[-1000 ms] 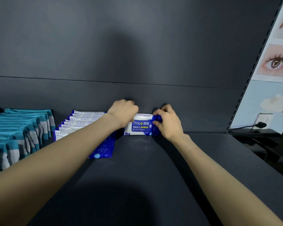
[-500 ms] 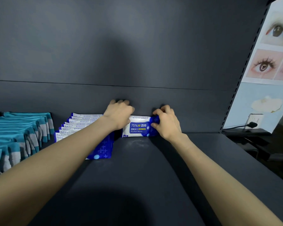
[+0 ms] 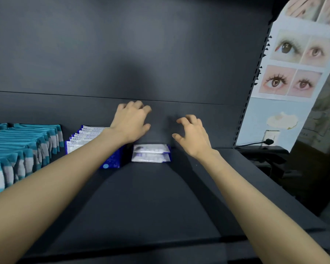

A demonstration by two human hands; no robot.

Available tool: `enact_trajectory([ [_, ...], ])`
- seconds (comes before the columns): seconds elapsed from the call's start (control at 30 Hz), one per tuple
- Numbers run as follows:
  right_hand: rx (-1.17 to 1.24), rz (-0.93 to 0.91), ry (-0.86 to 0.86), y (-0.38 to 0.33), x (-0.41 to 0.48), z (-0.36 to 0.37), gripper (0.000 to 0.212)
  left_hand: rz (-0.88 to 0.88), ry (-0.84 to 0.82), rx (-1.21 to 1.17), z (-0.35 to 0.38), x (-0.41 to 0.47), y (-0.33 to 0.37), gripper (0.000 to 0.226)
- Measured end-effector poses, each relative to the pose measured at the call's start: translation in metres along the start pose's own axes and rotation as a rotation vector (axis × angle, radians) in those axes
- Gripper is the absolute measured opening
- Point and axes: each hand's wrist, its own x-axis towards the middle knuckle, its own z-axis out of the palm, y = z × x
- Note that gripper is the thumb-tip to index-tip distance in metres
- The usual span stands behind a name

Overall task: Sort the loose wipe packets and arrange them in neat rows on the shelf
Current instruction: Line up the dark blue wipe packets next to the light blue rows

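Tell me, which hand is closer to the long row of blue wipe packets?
Left. The left hand is just right of the row, at its back end, with its forearm crossing over it. The right hand is farther right, beyond the two separate packets.

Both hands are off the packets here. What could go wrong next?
The two white-and-blue plastic wipe packets by the back wall seem to stand unsupported, clear of the left hand and right hand; they may tip forward. The left forearm crosses the neat row of blue-and-white packets; withdrawing it could disturb that row.
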Motion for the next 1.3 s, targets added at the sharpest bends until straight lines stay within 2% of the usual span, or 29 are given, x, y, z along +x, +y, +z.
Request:
enact_trajectory([
  [0.3, 0.099, -0.120, 0.066, 0.024, -0.140, -0.073, 0.048, -0.016, 0.250, -0.105, -0.047, -0.139, 0.110, 0.046],
  [0.57, 0.184, -0.154, 0.069, 0.052, -0.294, -0.087, 0.040, -0.084, 0.248, -0.169, -0.045, -0.271, 0.203, 0.052],
  [0.73, 0.224, -0.109, -0.022, 0.066, -0.386, -0.054, 0.039, -0.121, 0.091, -0.238, -0.010, -0.354, 0.242, 0.052],
  [0.9, 0.225, 0.000, -0.220, 0.079, -0.478, 0.009, 0.038, -0.145, -0.134, -0.250, 0.048, -0.433, 0.257, 0.052],
  [1.1, 0.283, 0.272, -0.509, 0.088, -0.587, 0.096, 0.037, -0.208, -0.434, -0.329, 0.135, -0.539, 0.278, 0.046],
  [1.3, 0.281, 0.449, -0.773, 0.117, -0.668, 0.184, 0.040, -0.460, -0.797, -0.452, 0.227, -0.621, 0.309, 0.049],
])
